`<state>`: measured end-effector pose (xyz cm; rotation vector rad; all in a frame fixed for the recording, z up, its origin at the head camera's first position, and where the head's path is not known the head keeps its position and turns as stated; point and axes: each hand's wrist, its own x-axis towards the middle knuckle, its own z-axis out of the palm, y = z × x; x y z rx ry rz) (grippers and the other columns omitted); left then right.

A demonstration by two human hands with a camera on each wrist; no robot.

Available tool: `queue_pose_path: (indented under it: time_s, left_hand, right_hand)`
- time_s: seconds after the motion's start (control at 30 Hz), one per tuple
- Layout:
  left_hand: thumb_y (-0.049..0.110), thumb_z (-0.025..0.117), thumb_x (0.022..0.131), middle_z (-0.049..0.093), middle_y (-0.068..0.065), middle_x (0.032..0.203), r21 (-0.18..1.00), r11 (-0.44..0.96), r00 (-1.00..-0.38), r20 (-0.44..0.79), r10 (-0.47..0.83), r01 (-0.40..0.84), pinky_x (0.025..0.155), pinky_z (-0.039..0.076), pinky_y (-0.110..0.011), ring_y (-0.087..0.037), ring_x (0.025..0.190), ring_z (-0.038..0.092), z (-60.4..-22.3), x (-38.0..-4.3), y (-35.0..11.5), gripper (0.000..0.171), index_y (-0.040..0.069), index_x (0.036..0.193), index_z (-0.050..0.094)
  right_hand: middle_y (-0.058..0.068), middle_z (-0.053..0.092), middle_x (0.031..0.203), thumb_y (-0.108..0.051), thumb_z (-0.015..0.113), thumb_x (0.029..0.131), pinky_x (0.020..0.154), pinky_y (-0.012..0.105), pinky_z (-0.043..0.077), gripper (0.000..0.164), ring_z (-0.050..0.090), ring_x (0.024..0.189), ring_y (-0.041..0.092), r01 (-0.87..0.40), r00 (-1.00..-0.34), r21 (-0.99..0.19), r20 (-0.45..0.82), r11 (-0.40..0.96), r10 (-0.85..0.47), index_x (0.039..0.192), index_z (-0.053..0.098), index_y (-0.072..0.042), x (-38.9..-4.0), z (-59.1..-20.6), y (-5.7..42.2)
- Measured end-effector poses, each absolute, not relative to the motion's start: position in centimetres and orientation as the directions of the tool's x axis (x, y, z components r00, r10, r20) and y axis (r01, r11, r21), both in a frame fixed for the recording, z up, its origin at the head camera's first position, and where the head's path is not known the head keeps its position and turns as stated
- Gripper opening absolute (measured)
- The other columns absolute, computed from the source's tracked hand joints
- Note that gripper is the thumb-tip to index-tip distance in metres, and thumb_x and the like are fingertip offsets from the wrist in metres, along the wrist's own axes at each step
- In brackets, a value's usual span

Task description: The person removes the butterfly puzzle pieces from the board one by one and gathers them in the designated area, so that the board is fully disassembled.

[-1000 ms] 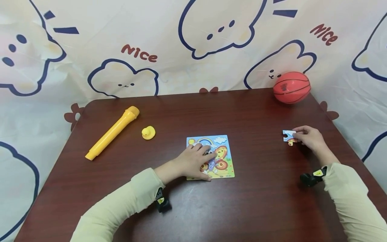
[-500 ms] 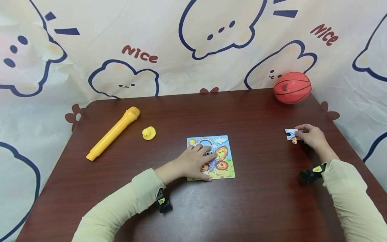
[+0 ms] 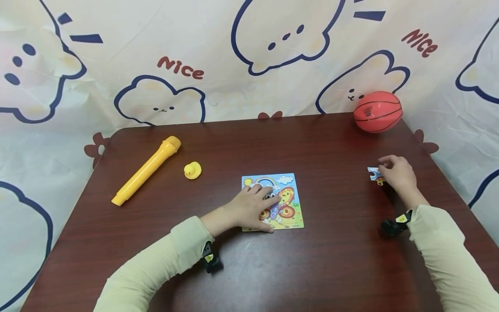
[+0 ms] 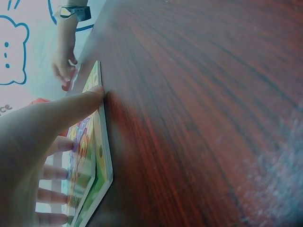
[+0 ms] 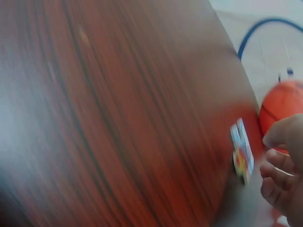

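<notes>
In the head view my left hand [image 3: 247, 208] rests with spread fingers on a square butterfly puzzle [image 3: 288, 203] at mid-table. Its thumb lies at the near edge of the puzzle [image 4: 98, 137] in the left wrist view, and the palm covers the picture's left part. Off to the right, a small blue-and-white puzzle piece [image 3: 372, 171] with a yellow-red bit lies on the table. My right hand [image 3: 399, 175] hovers over its right side, fingers loosely bent. The right wrist view shows a gap between those fingertips and the puzzle piece [image 5: 242, 153]; nothing is held.
A red toy basketball [image 3: 378, 112] sits at the far right corner of the brown table [image 3: 323, 268]. On the left lie a yellow stick with a wider head [image 3: 146, 171] and a small yellow duck [image 3: 192, 170]. A printed cloth [image 3: 230, 99] hangs behind.
My right hand held the puzzle piece up, moved it slightly right and set it down; its fingers have let go and lifted off. The left hand has stayed on the puzzle.
</notes>
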<state>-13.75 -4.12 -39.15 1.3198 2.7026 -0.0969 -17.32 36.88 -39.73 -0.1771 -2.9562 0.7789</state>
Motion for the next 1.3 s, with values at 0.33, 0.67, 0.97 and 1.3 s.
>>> queue_pose_path:
  time_s: [0.33, 0.67, 0.97, 1.3]
  left_hand:
    - [0.072, 0.052, 0.069, 0.037, -0.004, 0.135, 0.023, 0.622, -0.615, -0.119, 0.779, 0.783, 0.087, 0.035, -0.040, -0.021, 0.118, 0.036, -39.2, -13.7, -4.4, 0.084, 0.021, 0.134, 0.037]
    - [0.071, 0.052, 0.069, 0.037, -0.003, 0.135, 0.015, 0.625, -0.620, -0.112, 0.777, 0.781, 0.087, 0.034, -0.040, -0.021, 0.117, 0.036, -39.1, -13.6, -4.5, 0.082, 0.022, 0.134, 0.038]
    - [0.069, 0.053, 0.071, 0.035, -0.004, 0.139, 0.014, 0.634, -0.627, -0.129, 0.768, 0.773, 0.091, 0.034, -0.042, -0.023, 0.120, 0.036, -39.0, -13.2, -4.4, 0.081, 0.018, 0.132, 0.042]
    - [0.068, 0.053, 0.071, 0.033, -0.003, 0.141, 0.029, 0.647, -0.638, -0.142, 0.757, 0.762, 0.093, 0.033, -0.044, -0.024, 0.122, 0.035, -38.8, -13.1, -4.4, 0.080, 0.016, 0.131, 0.042]
  right_hand:
    - [0.023, 0.054, 0.105, -0.011, 0.052, 0.086, 0.080, 0.051, 0.036, 0.021, 0.049, 0.097, 0.039, -0.151, -0.988, -0.517, 0.116, 0.842, -0.106, 0.103, 0.060, -0.001, -17.9, -38.8, 29.0]
    - [0.005, 0.056, 0.091, -0.013, 0.062, 0.082, 0.065, 0.033, 0.040, 0.017, 0.049, 0.075, 0.018, -0.316, -0.937, -0.558, 0.055, 0.768, -0.345, 0.098, 0.065, -0.008, -16.4, -39.5, 20.3]
    - [0.004, 0.055, 0.090, -0.014, 0.063, 0.081, 0.055, 0.026, 0.041, 0.018, 0.049, 0.068, 0.012, -0.513, -0.856, -0.316, 0.123, 0.798, -0.501, 0.097, 0.069, -0.009, -14.6, -39.8, 17.8]
    - [0.004, 0.054, 0.087, -0.015, 0.065, 0.080, 0.054, 0.027, 0.043, 0.018, 0.051, 0.073, 0.016, -0.562, -0.825, -0.161, 0.180, 0.812, -0.535, 0.096, 0.069, -0.007, -13.6, -40.0, 17.2]
